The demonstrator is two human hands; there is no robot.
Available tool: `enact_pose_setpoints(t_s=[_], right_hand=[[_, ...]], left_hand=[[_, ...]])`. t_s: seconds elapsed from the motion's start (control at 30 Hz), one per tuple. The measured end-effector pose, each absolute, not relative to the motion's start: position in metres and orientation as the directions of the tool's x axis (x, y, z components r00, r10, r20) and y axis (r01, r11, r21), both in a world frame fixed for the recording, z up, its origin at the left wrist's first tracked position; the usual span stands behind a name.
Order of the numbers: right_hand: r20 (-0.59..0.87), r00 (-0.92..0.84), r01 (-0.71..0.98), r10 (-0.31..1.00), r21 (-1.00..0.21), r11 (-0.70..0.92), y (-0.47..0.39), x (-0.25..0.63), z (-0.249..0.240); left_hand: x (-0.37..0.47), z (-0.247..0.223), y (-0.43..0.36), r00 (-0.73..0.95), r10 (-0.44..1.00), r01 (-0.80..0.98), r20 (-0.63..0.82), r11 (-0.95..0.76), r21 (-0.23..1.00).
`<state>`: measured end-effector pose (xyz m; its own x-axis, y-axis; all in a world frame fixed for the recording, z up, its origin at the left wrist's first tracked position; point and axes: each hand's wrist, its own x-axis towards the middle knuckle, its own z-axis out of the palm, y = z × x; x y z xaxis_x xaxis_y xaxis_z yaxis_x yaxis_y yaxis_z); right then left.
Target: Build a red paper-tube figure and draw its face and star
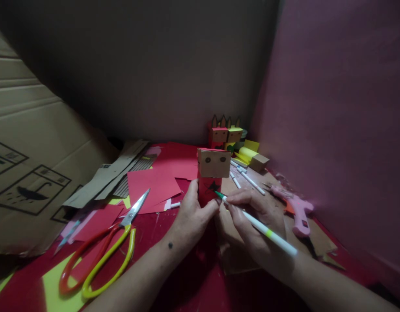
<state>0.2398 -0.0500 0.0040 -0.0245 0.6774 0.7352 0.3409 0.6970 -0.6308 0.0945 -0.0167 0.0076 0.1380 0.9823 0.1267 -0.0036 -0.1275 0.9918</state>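
A small red box figure [203, 186] with a cardboard face [214, 167] stands upright in front of me. Two dark eyes mark the face. My left hand [196, 212] is closed around the figure's lower body, thumb across its front. In my right hand [257, 216] is a white marker pen [258, 225] with a green tip, pinched between thumb and fingers. Its tip meets, or nearly meets, a dark star-like drawing [213, 186] on the red front. The figure's lower end is partly hidden by my left hand.
Scissors [128, 221] with red and yellow handles lie at left, near red paper [154, 184]. A pink glue gun [296, 208] and several markers [250, 181] are at right. Behind stand a red figure [218, 135] and a yellow one [234, 135]. A big carton [34, 143] leans left.
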Motion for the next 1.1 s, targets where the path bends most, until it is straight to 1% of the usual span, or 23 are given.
enact_pose_setpoints(t_s=[0.2, 0.37, 0.57, 0.73, 0.93, 1.1], right_hand=[[0.715, 0.040, 0.345, 0.698, -0.665, 0.662, -0.0515, 0.2379, 0.0019], [0.731, 0.001, 0.312, 0.682, -0.648, 0.695, -0.0504, 0.2377, 0.0020], [0.742, 0.007, 0.350, 0.670, -0.630, 0.693, -0.0505, 0.2388, 0.0033], [0.747, -0.015, 0.330, 0.665, -0.624, 0.708, -0.0499, 0.2385, 0.0036], [0.744, -0.014, 0.344, 0.668, -0.624, 0.702, -0.0507, 0.2391, 0.0033], [0.749, -0.019, 0.340, 0.662, -0.618, 0.709, -0.0506, 0.2400, 0.0038]], left_hand=[[0.0940, 0.0055, -0.0167, 0.160, 0.979, -0.047, 0.129, -0.123, 0.991], [0.0941, 0.0056, -0.0169, 0.162, 0.978, -0.038, 0.130, -0.126, 0.991], [0.0943, 0.0046, -0.0152, 0.164, 0.977, -0.053, 0.136, -0.129, 0.990], [0.0940, 0.0046, -0.0151, 0.163, 0.977, -0.027, 0.141, -0.138, 0.990], [0.0940, 0.0008, -0.0152, 0.170, 0.972, -0.078, 0.162, -0.150, 0.986], [0.0930, 0.0004, -0.0155, 0.166, 0.972, -0.045, 0.164, -0.158, 0.986]])
